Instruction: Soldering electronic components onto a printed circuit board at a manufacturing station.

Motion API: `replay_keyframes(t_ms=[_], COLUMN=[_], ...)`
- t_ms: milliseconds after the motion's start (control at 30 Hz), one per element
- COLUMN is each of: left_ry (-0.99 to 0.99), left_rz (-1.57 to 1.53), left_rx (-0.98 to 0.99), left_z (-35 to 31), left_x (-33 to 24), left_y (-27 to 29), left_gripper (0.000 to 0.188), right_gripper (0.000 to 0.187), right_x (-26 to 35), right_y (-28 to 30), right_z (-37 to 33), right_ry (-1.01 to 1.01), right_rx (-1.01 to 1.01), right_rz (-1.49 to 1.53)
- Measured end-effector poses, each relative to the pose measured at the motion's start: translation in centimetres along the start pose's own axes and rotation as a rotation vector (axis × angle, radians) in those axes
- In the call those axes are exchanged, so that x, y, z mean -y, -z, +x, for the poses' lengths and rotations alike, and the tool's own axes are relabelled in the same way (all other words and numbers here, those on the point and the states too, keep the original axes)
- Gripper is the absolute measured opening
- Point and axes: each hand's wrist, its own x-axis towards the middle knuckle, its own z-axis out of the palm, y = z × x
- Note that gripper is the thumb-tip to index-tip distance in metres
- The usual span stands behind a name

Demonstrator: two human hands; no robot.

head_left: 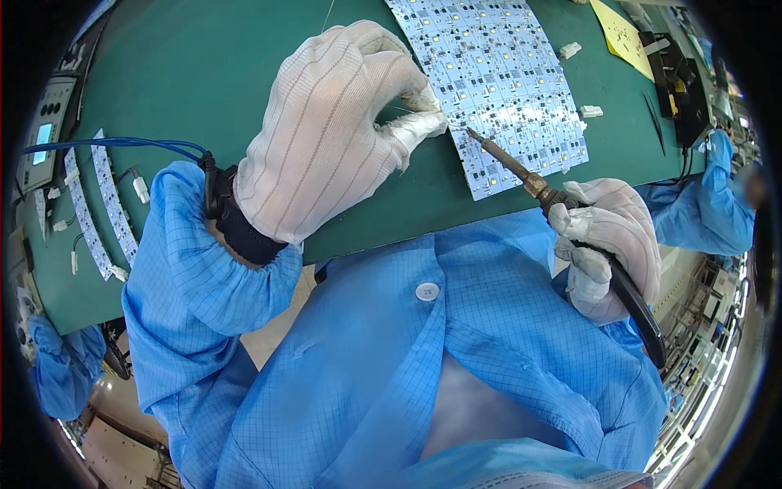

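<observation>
A white panel of circuit boards (509,69), dotted with small LEDs and chips, lies on the green mat at the far middle. My right hand (615,236), in a white striped glove, is closed around the handle of a soldering iron (509,163). The iron's tip is at the panel's left part; contact is hard to make out. My left hand (322,134), gloved too, pinches a thin solder wire (329,15) at the panel's left edge. Its fingertips hide the end of the wire. A black wrist strap (236,216) with a blue cable circles my left wrist.
Two curved LED strips (114,196) with white plugs lie at the left, near a grey unit with a lit display (42,143). Right of the panel are loose white connectors (590,111), yellow paper (621,39), tweezers (654,124) and a black holder (683,94). Co-workers' blue sleeves show at both sides.
</observation>
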Motion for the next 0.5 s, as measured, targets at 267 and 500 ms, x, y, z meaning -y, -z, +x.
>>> replay_keyframes(t_ms=[267,500], left_ry=[0.046,-0.009], left_rz=[-0.006,-0.028], left_rx=[0.029,0.03], left_z=[-0.15,-0.05], left_x=[0.0,-0.12], left_y=[0.09,0.2], left_gripper=[0.017,0.019], right_gripper=[0.039,0.035], right_x=[-0.14,-0.18], right_y=[-0.36,-0.18], right_z=[0.01,-0.26], right_ry=[0.009,0.008], right_rx=[-0.01,-0.019], right_rz=[-0.015,-0.019])
